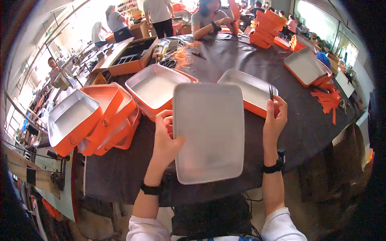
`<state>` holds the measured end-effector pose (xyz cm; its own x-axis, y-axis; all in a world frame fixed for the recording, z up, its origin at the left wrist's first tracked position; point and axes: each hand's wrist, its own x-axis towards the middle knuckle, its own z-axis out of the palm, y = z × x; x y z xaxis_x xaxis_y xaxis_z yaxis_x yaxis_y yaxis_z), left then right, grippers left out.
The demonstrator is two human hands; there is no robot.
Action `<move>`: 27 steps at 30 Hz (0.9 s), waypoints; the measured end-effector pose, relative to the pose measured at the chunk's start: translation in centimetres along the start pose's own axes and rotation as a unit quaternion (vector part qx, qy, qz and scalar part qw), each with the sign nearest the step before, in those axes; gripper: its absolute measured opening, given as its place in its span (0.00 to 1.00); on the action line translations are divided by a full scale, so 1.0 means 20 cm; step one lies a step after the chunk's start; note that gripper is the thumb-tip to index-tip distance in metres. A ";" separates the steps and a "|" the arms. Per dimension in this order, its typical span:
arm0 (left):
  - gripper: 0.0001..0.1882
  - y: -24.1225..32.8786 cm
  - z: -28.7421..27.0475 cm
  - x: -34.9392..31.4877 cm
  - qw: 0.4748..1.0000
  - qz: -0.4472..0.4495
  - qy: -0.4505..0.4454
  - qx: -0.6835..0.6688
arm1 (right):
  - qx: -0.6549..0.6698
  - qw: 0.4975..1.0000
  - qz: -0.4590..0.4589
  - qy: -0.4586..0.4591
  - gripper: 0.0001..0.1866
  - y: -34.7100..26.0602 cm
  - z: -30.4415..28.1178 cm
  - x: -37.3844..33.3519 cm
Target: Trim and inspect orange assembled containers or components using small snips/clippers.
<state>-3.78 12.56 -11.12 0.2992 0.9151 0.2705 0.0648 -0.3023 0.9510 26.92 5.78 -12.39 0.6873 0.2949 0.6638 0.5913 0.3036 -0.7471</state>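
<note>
My left hand (165, 136) is closed on the left edge of a pale grey, rectangular panel (209, 132) with rounded corners and a raised rim. The thumb lies on its face, and the panel stands nearly upright in front of me. Slim dark tweezers (271, 93) point upward from my right hand (275, 118), pinched between thumb and fingers. That hand is apart from the panel, by the near right corner of an orange case (255, 107) with a pale lining. Another orange, pale-lined case (159, 86) lies behind my left hand, partly hidden by the panel.
Stacked orange cases (76, 124) lean at the left of the dark table (297, 136). More stand at the far right (303, 66) and back (265, 30). A cardboard box (132, 56), orange scraps (183, 56) and scissors (168, 63) lie farther back. A person (211, 20) sits across the table.
</note>
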 end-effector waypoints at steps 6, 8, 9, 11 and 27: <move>0.34 -0.04 0.07 -0.02 0.915 0.351 0.179 0.086 | 0.032 0.999 0.001 0.010 0.10 0.04 0.00 0.00; 0.34 -0.03 0.04 -0.03 0.862 0.445 0.135 0.202 | 0.048 0.999 0.015 0.000 0.10 0.02 0.00 -0.01; 0.32 -0.06 0.05 -0.03 0.868 0.447 0.127 0.175 | 0.066 0.997 0.034 -0.010 0.10 0.00 0.01 -0.02; 0.32 -0.09 0.04 -0.05 0.865 0.446 0.127 0.191 | 0.076 0.996 0.041 -0.025 0.11 0.00 0.03 -0.04; 0.32 -0.08 0.04 -0.02 0.886 0.414 0.147 0.145 | 0.034 0.993 0.063 -0.097 0.08 -0.02 0.00 -0.04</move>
<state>-3.25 12.41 -12.88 0.0999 0.3637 0.9262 0.1941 -0.9200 0.3404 26.09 5.49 -12.55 0.6555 0.5017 0.5645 0.4715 0.3120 -0.8248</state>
